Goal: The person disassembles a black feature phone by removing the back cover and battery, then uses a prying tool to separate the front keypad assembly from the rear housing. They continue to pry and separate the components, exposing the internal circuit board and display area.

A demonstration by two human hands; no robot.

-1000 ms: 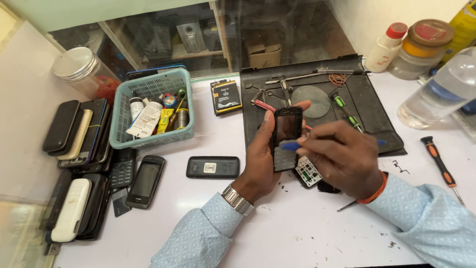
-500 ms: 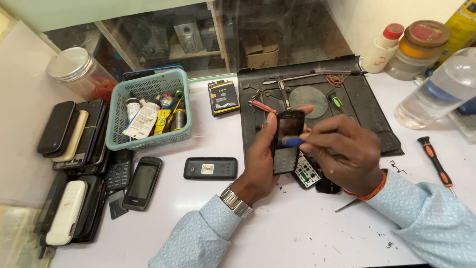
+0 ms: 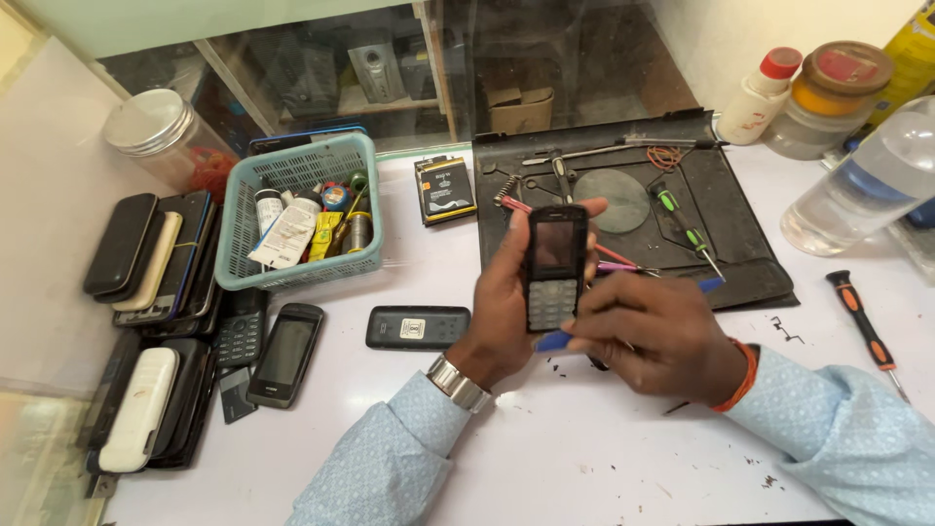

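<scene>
Fingers of the left hand (image 3: pixel 506 302) clasp a black keypad phone (image 3: pixel 553 265) upright above the white table (image 3: pixel 584 458), while the right hand (image 3: pixel 653 336) pinches a blue pry tool (image 3: pixel 551 341) against its lower edge — the casing is seemingly being opened — so next comes careful levering along the seam.

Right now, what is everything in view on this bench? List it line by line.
keypad phone: 1, black, upright in left hand
pry tool: 1, blue, in right hand at phone's lower edge
basket: 1, teal, left of centre, holding small bottles
work mat: 1, black, behind hands
battery: 1, black and orange, beside mat
phone back: 1, black, flat by left wrist
screwdriver: 1, orange-black, right
water bottle: 1, clear, far right
left hand: gripping phone
right hand: holding tool
</scene>
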